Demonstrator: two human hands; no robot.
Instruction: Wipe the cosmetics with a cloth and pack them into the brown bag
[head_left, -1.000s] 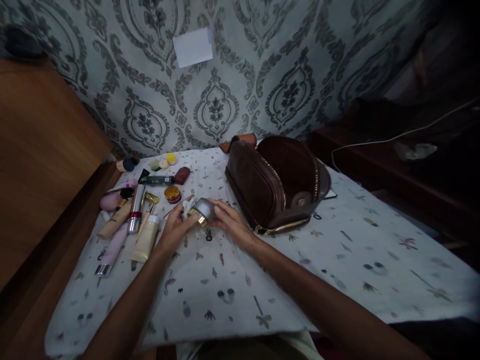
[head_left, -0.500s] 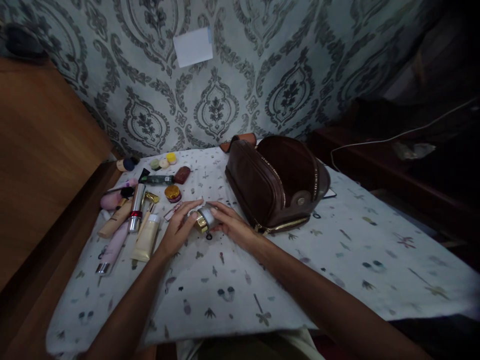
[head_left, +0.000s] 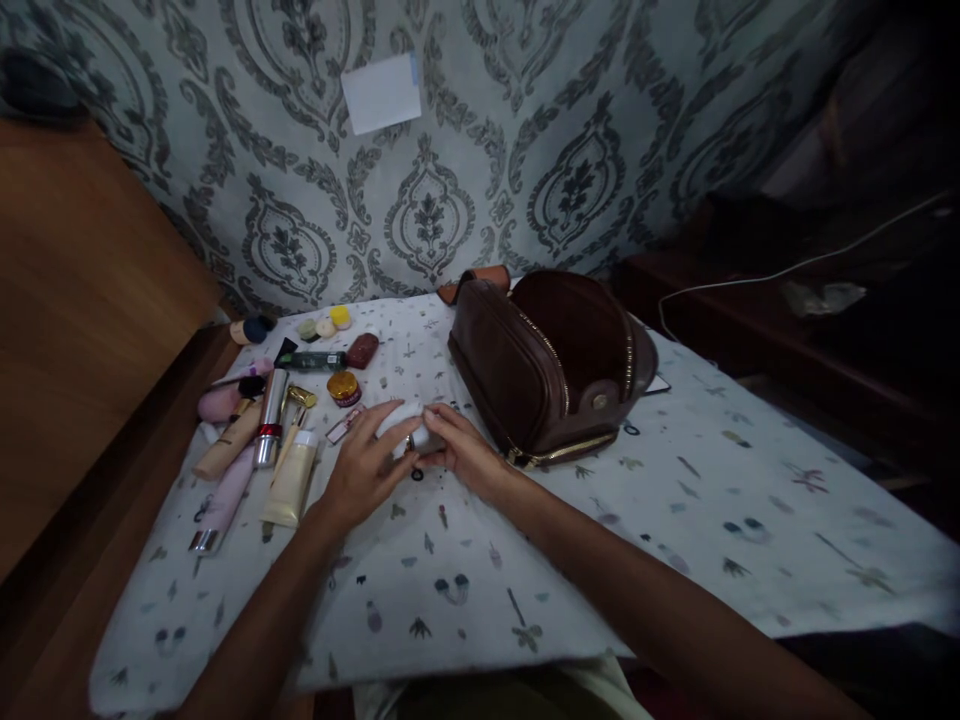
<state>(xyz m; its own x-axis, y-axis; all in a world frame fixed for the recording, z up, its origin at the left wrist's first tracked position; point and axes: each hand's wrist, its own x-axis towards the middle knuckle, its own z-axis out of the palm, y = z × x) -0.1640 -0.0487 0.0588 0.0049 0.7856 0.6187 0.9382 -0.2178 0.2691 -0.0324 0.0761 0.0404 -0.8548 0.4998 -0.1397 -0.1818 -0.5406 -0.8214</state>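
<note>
Both my hands meet over the middle of the cloth, on a small white cosmetic jar (head_left: 426, 438). My left hand (head_left: 366, 462) curls its fingers over the jar's left end, where only a sliver of gold shows between them. At the other end, my right hand (head_left: 466, 452) grips the white body with thumb and fingers. Just beyond my left hand is a small amber-lidded pot (head_left: 343, 387). A cream squeeze tube (head_left: 291, 485) lies to its left, beside a silver tube with a red band (head_left: 271, 420).
A brown cosmetic bag (head_left: 517, 370) sits unzipped right of my hands. Left lie a pink tube (head_left: 225, 500), a beige tube (head_left: 229, 442), a dark green tube (head_left: 315, 361) and a maroon item (head_left: 363, 350). Small round pots, one a yellow pot (head_left: 340, 317), stand near the wall.
My left hand has moved round over the gold end of the jar, which showed openly before and is now mostly covered. My right hand keeps its hold.
</note>
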